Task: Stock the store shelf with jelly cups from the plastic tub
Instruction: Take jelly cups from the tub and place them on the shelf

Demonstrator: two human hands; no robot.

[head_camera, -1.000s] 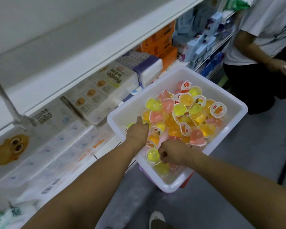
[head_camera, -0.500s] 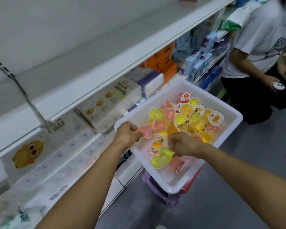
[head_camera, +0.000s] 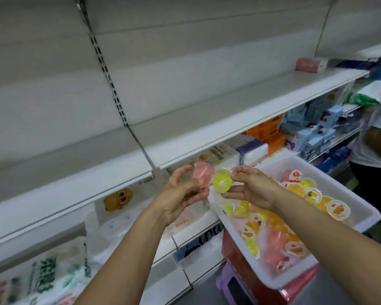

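Two hands (head_camera: pixel 178 194), one pink jelly cup (head_camera: pixel 204 176), one yellow jelly cup (head_camera: pixel 222 183), one tub (head_camera: pixel 359 205)

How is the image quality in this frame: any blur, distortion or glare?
Head view: wide-angle bending curves the shelf edge; lighting dim and flat, no hard glare; left hand and pink jelly cup slightly motion-smeared; yellow jelly cup in the right hand sharper; bottom-left packaging soft.

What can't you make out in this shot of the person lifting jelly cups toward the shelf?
- Pink jelly cup, head view: its lid and label are hidden by the left hand.
- Yellow jelly cup in the right hand: motion blur hides any print.
- White plastic tub: its near end is covered by the right forearm.
- Bystander at right: cut off by the frame edge.
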